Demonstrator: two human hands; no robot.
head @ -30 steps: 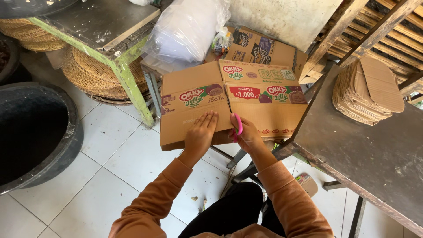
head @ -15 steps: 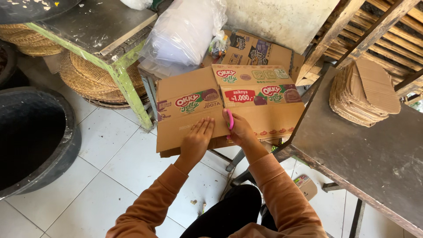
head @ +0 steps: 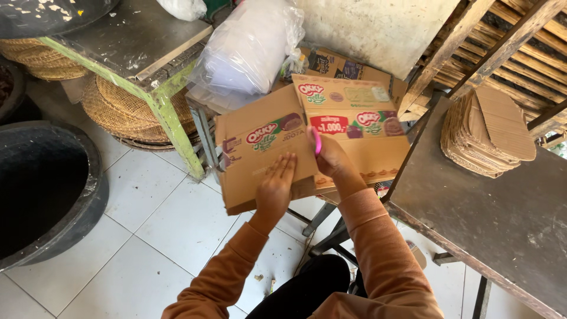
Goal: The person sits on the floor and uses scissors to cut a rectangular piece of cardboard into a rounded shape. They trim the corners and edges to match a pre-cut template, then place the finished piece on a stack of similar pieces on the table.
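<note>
A flattened printed cardboard box (head: 360, 153) lies in front of me, split along a seam down its middle. My left hand (head: 277, 183) rests flat, fingers together, on the left panel (head: 254, 153), which has swung away at an angle. My right hand (head: 332, 156) grips a pink-handled cutting tool (head: 317, 142) at the seam, halfway up the box. The blade is hidden by my hand and the cardboard. Both arms wear orange sleeves.
A dark metal table (head: 496, 207) stands at the right with a stack of cut cardboard pieces (head: 487, 130) on it. A green-legged bench (head: 136, 47), woven baskets (head: 118, 103), a clear plastic bag (head: 248, 47) and a large black tub (head: 41, 183) lie left and behind.
My right hand has moved the pink tool up the seam, away from me. The left panel has separated further and tilted to the left under my left hand.
</note>
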